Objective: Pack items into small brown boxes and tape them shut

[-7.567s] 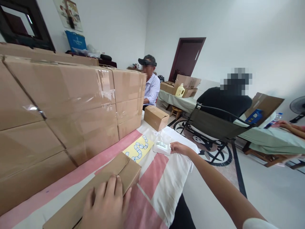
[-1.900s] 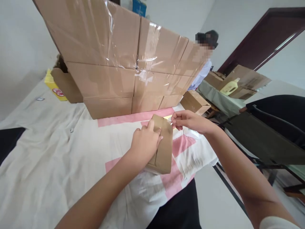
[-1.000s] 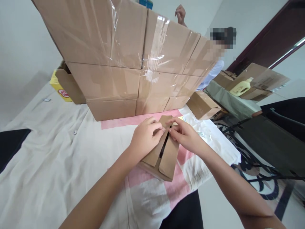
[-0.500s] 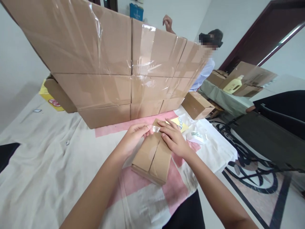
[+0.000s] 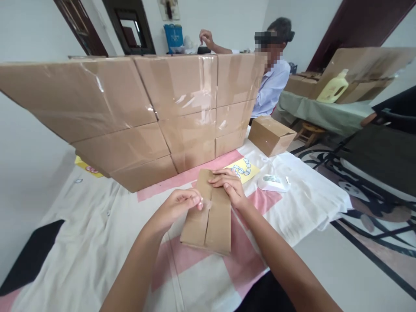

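A small cardboard box (image 5: 219, 225) lies on the cloth in front of me, with a lengthwise seam between its closed top flaps. My left hand (image 5: 182, 206) is over the box's left side, thumb and fingers pinched on a piece of clear tape (image 5: 206, 205). That tape reaches across toward the seam; its exact ends are hard to make out. My right hand (image 5: 229, 186) rests with fingers stretched out over the far right part of the top. It holds nothing.
A wall of taped cardboard boxes (image 5: 191, 91) stands beyond. Right of it are a loose carton (image 5: 271, 136), a yellow sheet with stickers (image 5: 243, 169) and a white packet (image 5: 273, 183). A person (image 5: 273, 82) sits behind the wall, one hand raised.
My left hand has moved nearer along the box, from its far end toward the middle, with the tape. My right hand stays on the far part. The view has tilted up and shifted.
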Demonstrator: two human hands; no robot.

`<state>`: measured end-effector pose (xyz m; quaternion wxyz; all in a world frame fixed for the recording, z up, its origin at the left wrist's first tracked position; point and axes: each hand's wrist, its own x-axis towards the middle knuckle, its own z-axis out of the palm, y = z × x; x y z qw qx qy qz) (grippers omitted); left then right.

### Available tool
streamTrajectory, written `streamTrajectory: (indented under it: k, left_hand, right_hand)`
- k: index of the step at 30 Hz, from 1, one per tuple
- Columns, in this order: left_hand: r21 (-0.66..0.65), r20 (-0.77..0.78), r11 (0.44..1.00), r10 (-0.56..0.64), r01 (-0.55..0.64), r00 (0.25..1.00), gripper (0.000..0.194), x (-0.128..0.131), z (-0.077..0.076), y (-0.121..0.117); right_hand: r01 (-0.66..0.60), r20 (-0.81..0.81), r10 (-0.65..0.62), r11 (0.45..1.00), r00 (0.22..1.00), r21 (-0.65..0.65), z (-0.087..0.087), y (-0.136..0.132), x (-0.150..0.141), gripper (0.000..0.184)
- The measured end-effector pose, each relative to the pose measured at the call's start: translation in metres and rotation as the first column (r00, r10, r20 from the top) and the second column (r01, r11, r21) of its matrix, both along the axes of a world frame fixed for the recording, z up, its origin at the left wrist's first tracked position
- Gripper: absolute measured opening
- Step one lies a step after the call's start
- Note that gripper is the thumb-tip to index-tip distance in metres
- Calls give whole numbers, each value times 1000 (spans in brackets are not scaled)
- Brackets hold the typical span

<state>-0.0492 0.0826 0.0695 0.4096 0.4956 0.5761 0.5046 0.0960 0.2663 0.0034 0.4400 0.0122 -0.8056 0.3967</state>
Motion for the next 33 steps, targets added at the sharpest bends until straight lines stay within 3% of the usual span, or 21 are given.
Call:
streamTrajectory:
  k: [3,9,16,25,33]
  left_hand:
    - [-26,-60,989,145,-146,988,35,9,7,4]
    - [-144,-199,988,20,-50,980,28,23,27,24]
    - [-90,-548,925,263,-368,794,34,34,9,41]
    - [-20,-611,892,346,-451,712,37,43,2,37]
    - [-81,-765,843,290,-533,575,41,51,8,38]
  right_hand:
    - [-14,-49,13,1000,999,-15,-6,4,-2,50]
    - [-7,-35,5,999,999,-45,-10,3,1,50]
    - [1,-95,-15,990,995,-143,-11,1,2,44]
    - [-25,-80,12,986,997,-163,-13,2,1,45]
    - [-23,-70,12,987,997,-156,-9,2,5,45]
